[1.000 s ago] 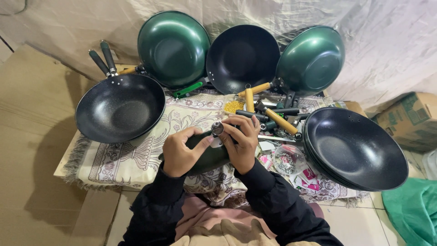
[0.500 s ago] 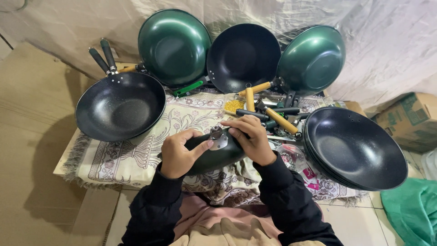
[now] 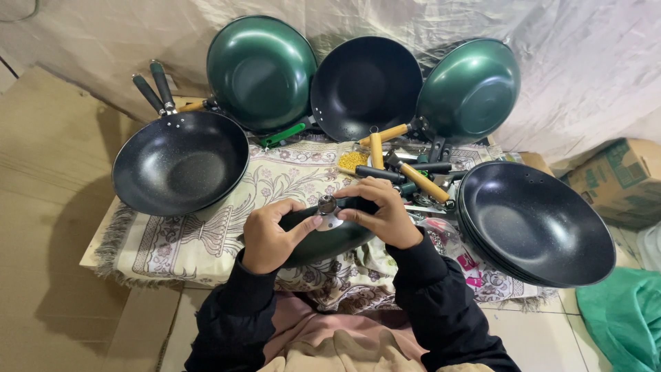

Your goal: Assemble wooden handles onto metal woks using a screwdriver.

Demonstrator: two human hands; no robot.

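A dark green wok point(image 3: 323, 242) lies tilted on the patterned cloth point(image 3: 206, 234) in front of me, its rim facing up toward me. My left hand point(image 3: 270, 235) grips its left side, thumb reaching toward a small metal bracket point(image 3: 326, 207) on the rim. My right hand point(image 3: 382, 211) curls over the top right of the rim, fingertips pinching at that bracket and a dark handle piece. Both sleeves are black.
A black wok with two handles point(image 3: 180, 162) sits left. Two green woks point(image 3: 261, 72) point(image 3: 469, 89) and a black one point(image 3: 365, 86) lean on the back sheet. Stacked black woks point(image 3: 537, 226) lie right. Loose wooden and black handles point(image 3: 406, 172), a cardboard box point(image 3: 616, 180), green fabric point(image 3: 623, 313).
My hands have shifted slightly on the wok rim; the right hand has moved a little right and the fingers have regripped around the bracket. The wok stays in place.
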